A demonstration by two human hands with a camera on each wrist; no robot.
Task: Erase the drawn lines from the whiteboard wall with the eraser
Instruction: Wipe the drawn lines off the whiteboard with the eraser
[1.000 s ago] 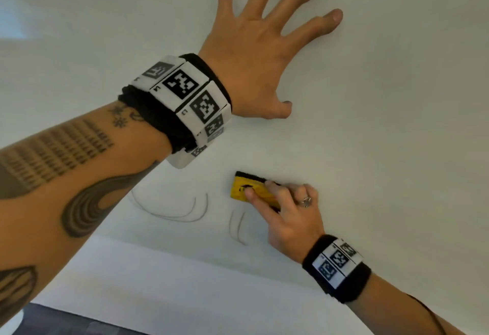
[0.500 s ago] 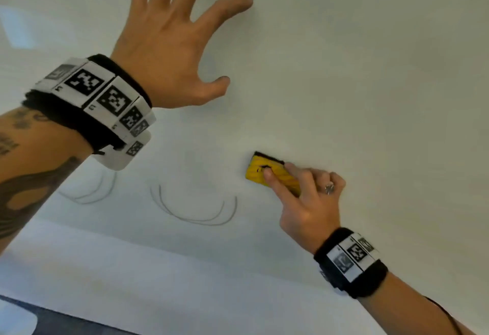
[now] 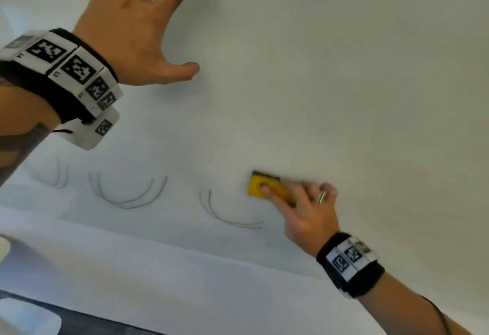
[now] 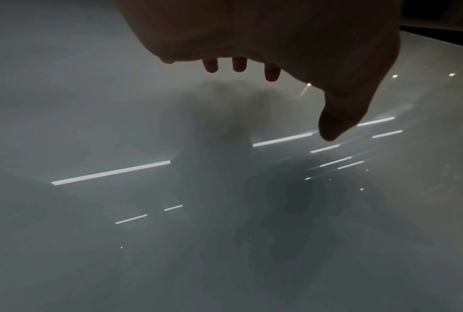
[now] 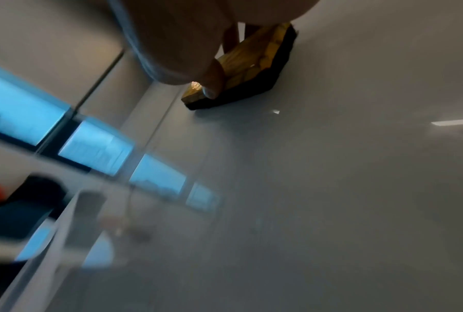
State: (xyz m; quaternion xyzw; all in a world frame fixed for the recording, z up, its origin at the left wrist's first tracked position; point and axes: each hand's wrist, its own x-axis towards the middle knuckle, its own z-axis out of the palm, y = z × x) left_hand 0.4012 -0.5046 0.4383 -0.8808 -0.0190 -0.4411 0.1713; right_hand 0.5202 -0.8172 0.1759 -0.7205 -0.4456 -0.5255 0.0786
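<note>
Eraser [image 3: 264, 187]: one, right hand [image 3: 308, 210] | curved line pairs [image 3: 127, 191]: seemingly three

Yellow eraser [image 3: 260, 187] flat on whiteboard wall [image 3: 344, 83] beside curved lines [image 3: 230, 215].

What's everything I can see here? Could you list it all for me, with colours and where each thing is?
whiteboard wall: one, white and glossy, fills most of the head view.
drawn lines: three groups of thin dark curved strokes, low on the wall, left of the eraser; the leftmost is partly hidden by the left arm.
eraser: one, yellow top with a black pad underneath, flat against the wall.
windows: a row of blurred blue panes, left side of the right wrist view.
ring: one, silvery, on a right finger.
wristbands: two, black with black-and-white square markers, one on each wrist.
left hand: fingers spread, near the wall above the lines.
right hand: holds the eraser.
</note>
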